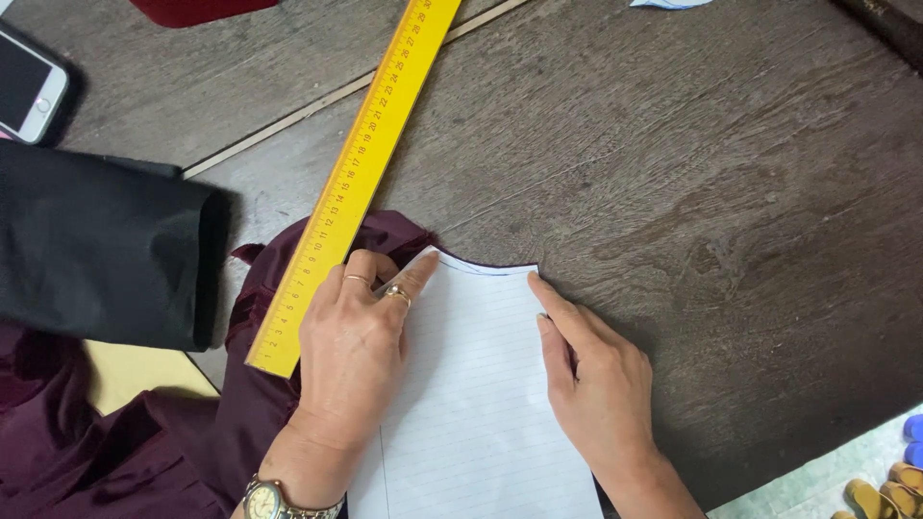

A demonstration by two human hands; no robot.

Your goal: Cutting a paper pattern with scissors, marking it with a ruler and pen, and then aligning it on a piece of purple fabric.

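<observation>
Pressing flat, both hands, left hand and right hand, pin the lined paper pattern onto maroon fabric beside the yellow ruler; slick cloth could probably slide underneath, skewing it.

Bare hands, gold rings on left hand, gold-and-silver wristwatch, right hand unadorned, no sleeves

A lined paper pattern lies on the cloth at the near edge of the desk, with the left hand flat on its left edge and the right hand on its right edge. A ruler runs slantwise from just left of the left hand toward the far side. A folded garment lies left of the ruler, and a phone sits behind that garment at the far left.
</observation>
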